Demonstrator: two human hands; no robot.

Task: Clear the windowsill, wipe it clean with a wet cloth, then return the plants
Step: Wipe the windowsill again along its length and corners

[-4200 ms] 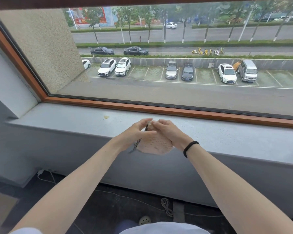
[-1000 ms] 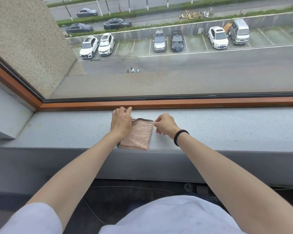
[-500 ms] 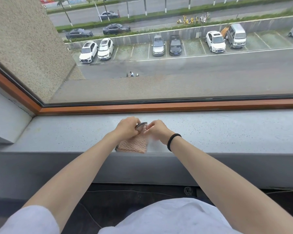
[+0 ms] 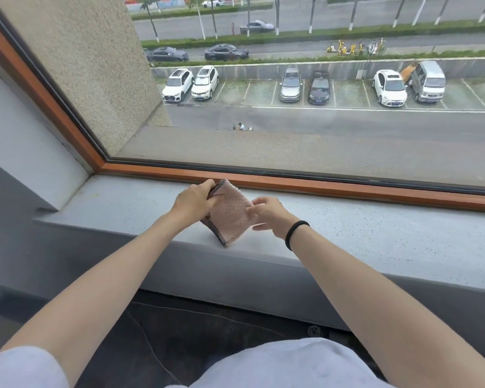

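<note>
Closest to you, your white shirt (image 4: 277, 365) fills the bottom of the view, and both forearms reach forward and converge over the windowsill (image 4: 118, 205). A black band (image 4: 296, 233) circles your right wrist.

The cloth (image 4: 231, 218) is between your hands, lifted and tilted on edge, not lying flat. Its pink face is turned toward you and to the right. Its lowest corner hangs by the sill's front lip, and I cannot tell whether it touches. Its dark-trimmed side runs near to far along the left.

Your left hand (image 4: 193, 201) has that trimmed side, with fingers curled round it and the thumb on the pink face. Your right hand (image 4: 268, 217) meets the opposite edge. It is blurred, so I cannot tell whether it is pinching the cloth or only brushing it.

The left hand has the firm hold, so treat it as the carrying one. The sill's long axis runs left to right, across your reach. A short stretch lies to the left, up to the wall corner, and a much longer stretch lies to the right. I judge the next move to be laying the cloth flat on the sill and sweeping it along that axis.

Just beyond your hands, the orange-brown window frame (image 4: 347, 189) borders the sill's far edge.
</note>
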